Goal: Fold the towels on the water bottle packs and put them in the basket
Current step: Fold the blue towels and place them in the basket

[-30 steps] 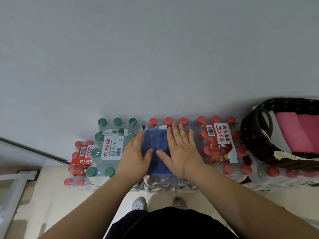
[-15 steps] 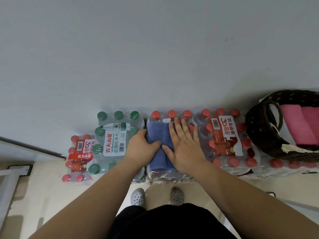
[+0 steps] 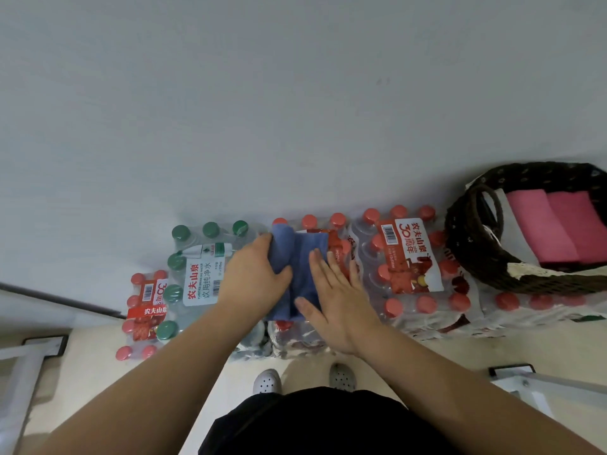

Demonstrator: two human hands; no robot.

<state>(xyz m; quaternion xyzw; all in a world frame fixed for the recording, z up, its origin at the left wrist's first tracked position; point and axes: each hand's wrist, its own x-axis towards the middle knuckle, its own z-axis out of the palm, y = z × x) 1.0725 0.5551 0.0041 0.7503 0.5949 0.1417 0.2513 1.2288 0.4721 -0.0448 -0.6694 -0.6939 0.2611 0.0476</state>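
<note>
A blue towel lies folded on a red-capped water bottle pack against the wall. My left hand grips the towel's left side, its fingers curled round the bunched edge. My right hand presses flat on the towel's right half with straight fingers. At the far right stands a dark woven basket on another pack, with two folded pink towels inside.
A green-capped pack and a small red-capped pack sit to the left. A larger red-capped pack sits between towel and basket. White metal frames stand at both lower corners. My shoes are on the floor below.
My left hand has gone from lying flat to gripping the towel's left edge and lifting it rightward. The towel has become narrower. My right hand stays pressed on it.
</note>
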